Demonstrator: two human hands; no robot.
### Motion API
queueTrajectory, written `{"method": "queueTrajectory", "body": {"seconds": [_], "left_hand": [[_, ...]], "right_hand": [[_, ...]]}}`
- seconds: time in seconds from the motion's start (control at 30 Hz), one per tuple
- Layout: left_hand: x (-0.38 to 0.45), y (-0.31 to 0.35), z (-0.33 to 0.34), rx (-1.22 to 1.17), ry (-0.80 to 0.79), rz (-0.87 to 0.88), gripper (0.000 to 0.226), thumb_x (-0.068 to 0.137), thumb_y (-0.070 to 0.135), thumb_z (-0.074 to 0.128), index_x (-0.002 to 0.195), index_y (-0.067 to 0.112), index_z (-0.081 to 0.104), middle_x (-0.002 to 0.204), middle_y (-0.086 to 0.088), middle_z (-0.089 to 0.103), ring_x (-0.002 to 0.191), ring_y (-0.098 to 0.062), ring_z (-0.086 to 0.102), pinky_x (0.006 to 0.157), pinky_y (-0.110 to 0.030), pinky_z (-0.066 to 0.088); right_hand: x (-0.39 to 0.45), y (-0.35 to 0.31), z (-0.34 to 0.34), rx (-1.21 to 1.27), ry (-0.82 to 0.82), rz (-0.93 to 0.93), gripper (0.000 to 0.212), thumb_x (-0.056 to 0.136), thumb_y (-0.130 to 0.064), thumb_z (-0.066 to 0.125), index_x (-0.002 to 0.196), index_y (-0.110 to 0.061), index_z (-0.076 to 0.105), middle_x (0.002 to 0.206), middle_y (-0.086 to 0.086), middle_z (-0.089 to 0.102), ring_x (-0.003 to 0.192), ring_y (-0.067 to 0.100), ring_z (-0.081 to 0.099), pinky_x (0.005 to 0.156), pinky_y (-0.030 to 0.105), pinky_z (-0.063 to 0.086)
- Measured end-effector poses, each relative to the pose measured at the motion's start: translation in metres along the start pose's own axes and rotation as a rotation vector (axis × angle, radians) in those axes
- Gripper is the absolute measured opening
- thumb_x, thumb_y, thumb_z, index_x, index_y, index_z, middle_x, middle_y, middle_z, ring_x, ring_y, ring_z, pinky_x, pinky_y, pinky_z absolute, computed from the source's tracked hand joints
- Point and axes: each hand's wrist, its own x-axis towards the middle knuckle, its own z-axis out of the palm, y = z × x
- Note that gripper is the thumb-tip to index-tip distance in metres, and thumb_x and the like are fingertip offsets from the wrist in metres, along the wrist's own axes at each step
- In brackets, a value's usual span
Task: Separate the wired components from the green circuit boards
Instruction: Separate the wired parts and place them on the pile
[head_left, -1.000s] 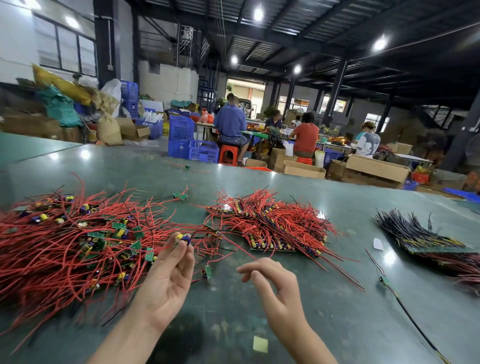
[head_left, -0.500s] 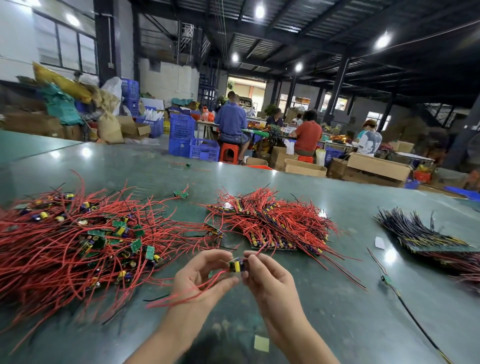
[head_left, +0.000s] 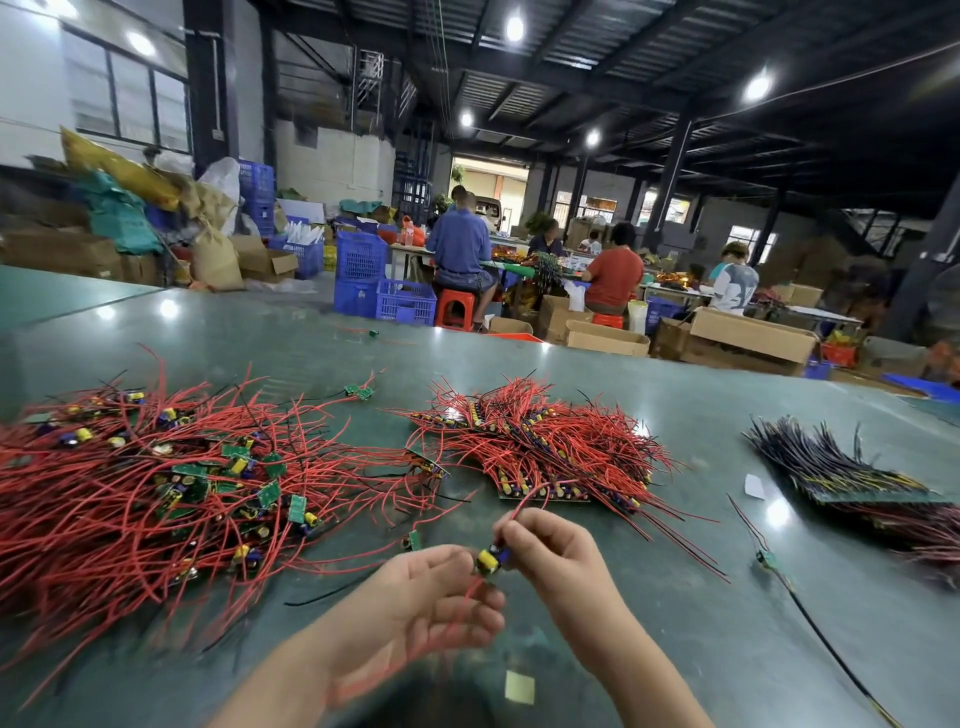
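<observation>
Held a small wired component (head_left: 491, 560) up at about 6 o'clock over the green surface (head_left: 675, 613), yellow and blue parts showing. Right hand (head_left: 553, 551) pinched it from the 3 o'clock side, grip clamped tight on it. Left hand (head_left: 415, 608) blurry, fingers curled loosely at the 9 o'clock side with red wire running across the palm, so couldn't tell if that grip was actually clamped. Big loose heap of red wires and green boards (head_left: 171, 483) sat out at 9 o'clock, tidier red-wired stack (head_left: 545, 447) at 12, dark-wired bundle (head_left: 831, 462) at 3. Small yellow paper scrap (head_left: 519, 687) near the wrists.
</observation>
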Motion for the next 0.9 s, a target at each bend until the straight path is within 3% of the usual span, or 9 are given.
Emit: {"method": "queueTrajectory", "body": {"seconds": [0.03, 0.1, 0.27, 0.33, 0.53, 0.7, 0.77, 0.83, 0.9], "left_hand": [[0.001, -0.001, 0.0, 0.016, 0.028, -0.004, 0.049, 0.068, 0.029, 0.082, 0.102, -0.001, 0.064, 0.09, -0.023, 0.068, 0.07, -0.025, 0.069, 0.067, -0.035, 0.058], [0.001, -0.003, 0.0, 0.029, 0.067, -0.015, 0.037, 0.075, 0.017, 0.069, 0.105, -0.004, 0.06, 0.089, -0.022, 0.068, 0.067, -0.023, 0.068, 0.067, -0.036, 0.058], [-0.001, -0.002, 0.005, 0.123, 0.121, -0.002, 0.037, 0.072, 0.008, 0.063, 0.105, -0.007, 0.058, 0.076, -0.013, 0.068, 0.045, -0.009, 0.054, 0.046, -0.024, 0.05], [-0.002, -0.001, 0.006, 0.166, 0.118, 0.016, 0.038, 0.073, 0.009, 0.063, 0.108, -0.007, 0.058, 0.078, -0.013, 0.069, 0.043, -0.007, 0.051, 0.044, -0.021, 0.047], [-0.003, 0.005, -0.001, 0.149, 0.004, -0.056, 0.033, 0.081, 0.013, 0.058, 0.11, -0.004, 0.062, 0.089, -0.021, 0.069, 0.052, -0.017, 0.06, 0.052, -0.028, 0.052], [-0.003, 0.001, -0.003, 0.014, 0.014, -0.108, 0.026, 0.08, 0.011, 0.061, 0.098, -0.007, 0.068, 0.099, -0.032, 0.066, 0.074, -0.028, 0.07, 0.066, -0.036, 0.058], [-0.003, 0.0, -0.001, -0.002, 0.035, -0.109, 0.024, 0.078, 0.001, 0.06, 0.1, -0.009, 0.066, 0.094, -0.028, 0.067, 0.067, -0.025, 0.069, 0.061, -0.033, 0.057], [-0.002, -0.003, 0.0, 0.014, 0.087, -0.106, 0.022, 0.082, -0.004, 0.054, 0.101, -0.007, 0.063, 0.075, -0.014, 0.065, 0.046, -0.011, 0.054, 0.044, -0.023, 0.047], [0.001, -0.003, 0.003, 0.082, 0.119, -0.09, 0.02, 0.091, -0.003, 0.045, 0.102, -0.001, 0.061, 0.062, -0.002, 0.052, 0.037, -0.002, 0.033, 0.037, -0.014, 0.03]], "right_hand": [[0.001, 0.004, 0.0, -0.167, 0.016, -0.042, 0.016, 0.083, -0.011, 0.067, 0.068, -0.016, 0.068, 0.064, -0.004, 0.062, 0.064, 0.007, 0.054, 0.065, 0.019, 0.045], [-0.001, 0.008, 0.005, -0.276, 0.027, -0.072, 0.023, 0.087, -0.001, 0.061, 0.072, -0.016, 0.067, 0.061, -0.005, 0.064, 0.061, 0.004, 0.057, 0.064, 0.019, 0.045], [-0.002, 0.011, 0.011, -0.301, 0.094, -0.115, 0.017, 0.086, -0.001, 0.063, 0.079, -0.015, 0.068, 0.064, -0.004, 0.067, 0.061, 0.007, 0.06, 0.064, 0.023, 0.05], [-0.002, 0.011, 0.012, -0.277, 0.112, -0.113, 0.016, 0.086, -0.002, 0.062, 0.082, -0.016, 0.068, 0.067, -0.003, 0.068, 0.065, 0.009, 0.061, 0.066, 0.025, 0.051], [-0.001, 0.007, 0.01, -0.289, 0.097, -0.101, 0.023, 0.087, 0.004, 0.058, 0.079, -0.017, 0.064, 0.064, -0.006, 0.067, 0.061, 0.006, 0.061, 0.062, 0.019, 0.049], [-0.002, 0.007, 0.011, -0.535, 0.172, -0.298, 0.035, 0.08, 0.002, 0.067, 0.073, -0.032, 0.062, 0.069, -0.009, 0.067, 0.066, 0.004, 0.063, 0.068, 0.018, 0.05], [-0.004, 0.007, 0.013, -0.577, 0.157, -0.317, 0.036, 0.08, 0.001, 0.068, 0.073, -0.034, 0.061, 0.071, -0.012, 0.067, 0.069, 0.004, 0.063, 0.069, 0.016, 0.049], [-0.005, 0.008, 0.015, -0.561, 0.171, -0.275, 0.033, 0.081, -0.001, 0.067, 0.073, -0.032, 0.062, 0.07, -0.013, 0.068, 0.069, 0.004, 0.063, 0.068, 0.015, 0.048], [-0.005, 0.008, 0.015, -0.484, 0.213, -0.218, 0.025, 0.083, -0.002, 0.065, 0.075, -0.025, 0.066, 0.067, -0.008, 0.068, 0.063, 0.004, 0.061, 0.063, 0.016, 0.047]]}}
